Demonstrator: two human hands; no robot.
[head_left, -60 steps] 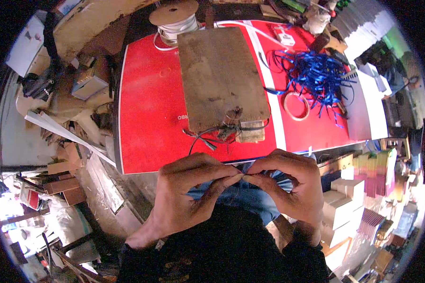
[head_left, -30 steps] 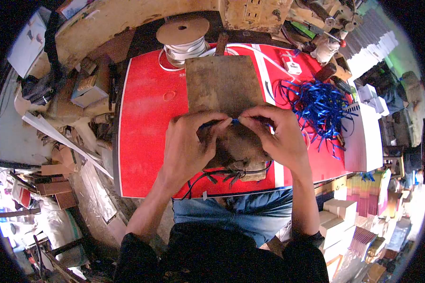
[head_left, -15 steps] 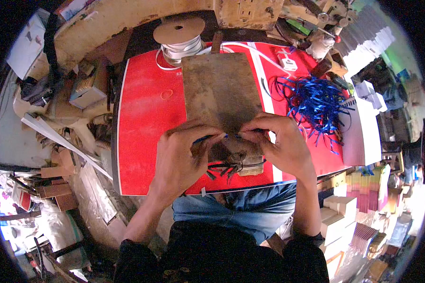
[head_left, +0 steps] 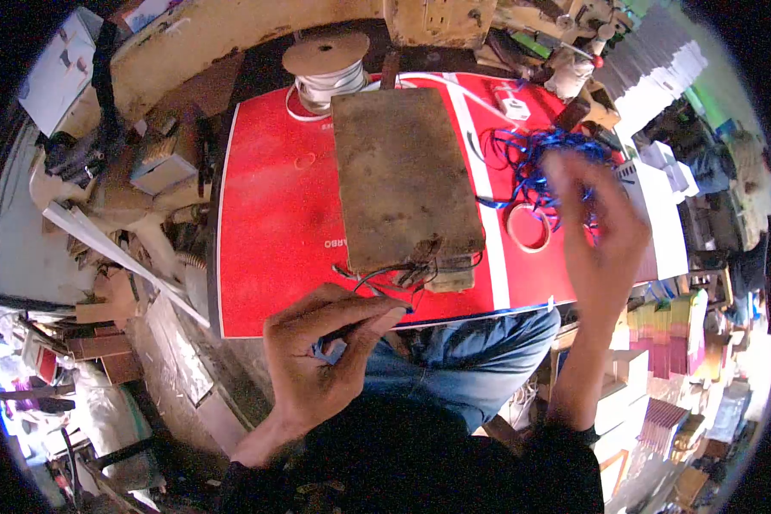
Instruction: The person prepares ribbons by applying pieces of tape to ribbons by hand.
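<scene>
My left hand is closed in a pinch at the table's front edge. A small dark blue piece, like a bit of the blue strips, shows at its fingertips. My right hand, blurred by motion, is over a tangled pile of shiny blue strips; whether its fingers grip any is unclear. Between the hands lies a worn brown board, with dark bands or wires at its near end. Beside it, a tan ring rests on the red tabletop.
At the back stands a spool of white cord or tubing. A small white object lies at back right, and a white box is at the right edge. Cluttered shelves and stacked cartons surround the table.
My hands were together over the board's near end. The left has drawn back toward my body; the right has moved right to the blue strips, uncovering the board's near end and tan ring.
</scene>
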